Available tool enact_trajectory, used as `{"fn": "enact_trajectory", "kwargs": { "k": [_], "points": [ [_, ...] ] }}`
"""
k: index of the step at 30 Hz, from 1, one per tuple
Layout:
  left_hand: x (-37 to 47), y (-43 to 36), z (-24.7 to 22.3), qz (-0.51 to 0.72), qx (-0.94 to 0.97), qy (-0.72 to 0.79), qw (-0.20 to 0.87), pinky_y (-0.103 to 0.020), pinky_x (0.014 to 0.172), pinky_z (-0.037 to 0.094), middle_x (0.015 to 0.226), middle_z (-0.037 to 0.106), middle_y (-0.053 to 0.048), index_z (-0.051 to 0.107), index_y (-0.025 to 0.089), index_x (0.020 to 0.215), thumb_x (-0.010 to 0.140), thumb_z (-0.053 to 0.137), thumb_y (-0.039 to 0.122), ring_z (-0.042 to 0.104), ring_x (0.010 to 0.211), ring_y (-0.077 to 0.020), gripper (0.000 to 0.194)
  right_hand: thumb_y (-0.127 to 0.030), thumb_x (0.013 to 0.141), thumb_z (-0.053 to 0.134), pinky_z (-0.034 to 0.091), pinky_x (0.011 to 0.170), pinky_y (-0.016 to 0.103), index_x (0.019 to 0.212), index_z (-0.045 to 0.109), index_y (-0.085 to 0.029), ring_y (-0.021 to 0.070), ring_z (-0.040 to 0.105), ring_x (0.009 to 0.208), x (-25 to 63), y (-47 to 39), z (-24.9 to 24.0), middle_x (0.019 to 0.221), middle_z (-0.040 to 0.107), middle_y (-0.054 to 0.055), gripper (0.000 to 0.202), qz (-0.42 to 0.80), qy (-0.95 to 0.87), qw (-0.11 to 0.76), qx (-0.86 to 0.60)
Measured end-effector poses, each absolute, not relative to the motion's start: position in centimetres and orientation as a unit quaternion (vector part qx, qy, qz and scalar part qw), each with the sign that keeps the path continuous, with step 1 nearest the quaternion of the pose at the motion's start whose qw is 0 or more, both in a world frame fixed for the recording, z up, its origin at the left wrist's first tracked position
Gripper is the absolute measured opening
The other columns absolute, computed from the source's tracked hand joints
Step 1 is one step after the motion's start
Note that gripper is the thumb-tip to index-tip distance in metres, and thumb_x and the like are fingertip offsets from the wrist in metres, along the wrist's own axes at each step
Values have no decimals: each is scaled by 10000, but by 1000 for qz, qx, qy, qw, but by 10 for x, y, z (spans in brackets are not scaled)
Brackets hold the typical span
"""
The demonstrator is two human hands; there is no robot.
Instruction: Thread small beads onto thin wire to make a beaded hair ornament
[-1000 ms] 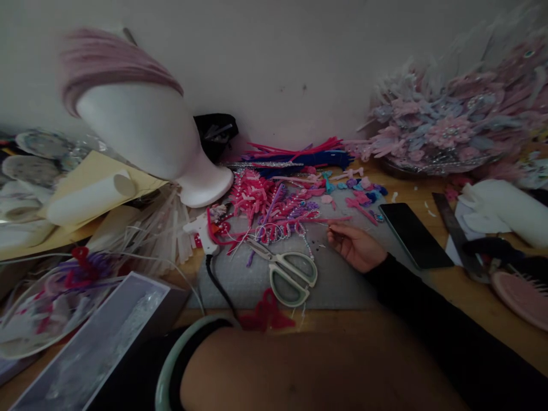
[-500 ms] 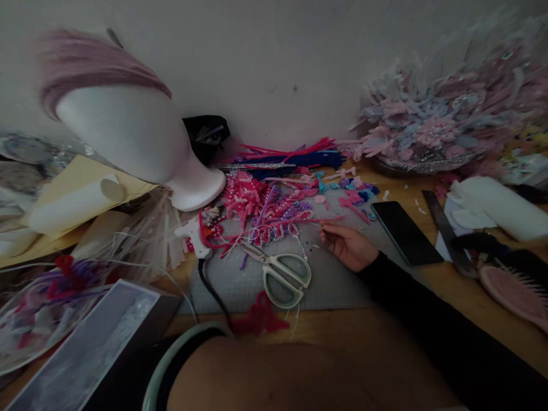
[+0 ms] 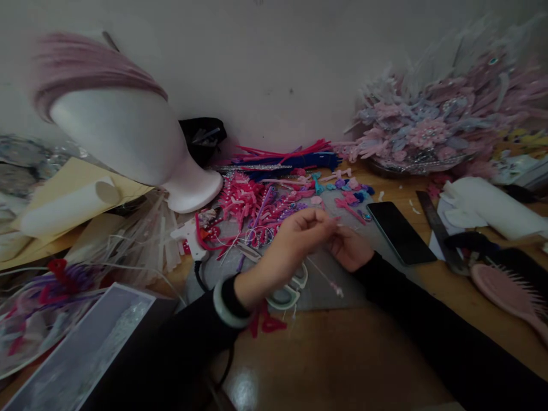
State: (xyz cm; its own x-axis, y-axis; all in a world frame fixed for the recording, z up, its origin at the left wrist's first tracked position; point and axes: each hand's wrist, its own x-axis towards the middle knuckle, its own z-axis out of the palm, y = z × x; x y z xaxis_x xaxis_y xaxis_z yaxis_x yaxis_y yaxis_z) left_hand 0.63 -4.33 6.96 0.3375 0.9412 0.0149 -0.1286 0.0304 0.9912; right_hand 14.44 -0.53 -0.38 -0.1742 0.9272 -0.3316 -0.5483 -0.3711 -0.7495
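My left hand (image 3: 293, 242) and my right hand (image 3: 351, 249) meet over the grey mat (image 3: 355, 285), both with fingers pinched. A thin pale thread (image 3: 319, 268) with small pinkish beads at its end hangs below them. It seems to run up into the pinch, but the fingers hide what lies between them. Under my left wrist lie scissors with pale green handles (image 3: 285, 298), partly covered. Pink and purple chenille pieces (image 3: 242, 200) with strings of beads are heaped beyond my left hand. A white glue gun (image 3: 190, 238) lies to the left.
A white mannequin head (image 3: 115, 131) with a pink band stands at back left. On the right are a phone (image 3: 400, 233), a metal ruler (image 3: 440, 231) and a pink hairbrush (image 3: 507, 291). A large pink flower piece (image 3: 428, 125) fills the back right. An open box (image 3: 107, 337) sits front left.
My left hand has come up from the near edge to meet my right hand, which stays near its place. The beaded thread now hangs beneath them. The view has shifted slightly.
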Motion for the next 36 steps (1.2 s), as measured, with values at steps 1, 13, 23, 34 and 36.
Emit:
{"fn": "enact_trajectory", "kwargs": {
  "k": [1, 13, 23, 34, 36],
  "points": [
    [11, -31, 61, 445, 511, 384, 627, -189, 418, 272, 470, 427, 48, 509, 163, 607, 667, 558, 336, 355, 421, -42, 189, -97, 660, 576, 488, 560, 150, 668, 635, -159, 59, 575, 565, 144, -5, -3, 619, 639, -21, 85, 730, -225, 507, -400],
    [14, -10, 8, 448, 435, 463, 629, -177, 415, 208, 468, 400, 74, 494, 140, 639, 637, 564, 271, 294, 397, -25, 148, -58, 610, 610, 478, 553, 113, 641, 629, -164, 36, 571, 552, 135, -10, 1, 625, 641, -31, 112, 694, -189, 550, -424],
    [15, -10, 8, 450, 435, 465, 626, -181, 431, 215, 451, 391, 79, 503, 138, 622, 629, 574, 262, 293, 404, -26, 143, -62, 597, 638, 489, 581, 118, 630, 615, -180, 36, 573, 571, 134, -12, 1, 630, 629, -44, 125, 700, -182, 548, -419],
    [15, -10, 10, 458, 427, 454, 633, -176, 430, 216, 445, 402, 82, 496, 130, 602, 629, 577, 226, 294, 396, -17, 129, -27, 630, 590, 486, 547, 88, 620, 626, -166, 32, 578, 566, 129, -17, 5, 644, 642, -23, 144, 712, -138, 553, -410],
    [15, -11, 11, 459, 428, 451, 635, -175, 433, 224, 441, 403, 83, 497, 130, 603, 633, 573, 215, 299, 396, -17, 118, -23, 630, 588, 487, 543, 90, 619, 628, -169, 34, 577, 566, 128, -17, 4, 643, 644, -24, 152, 708, -135, 557, -412]
  ]
}}
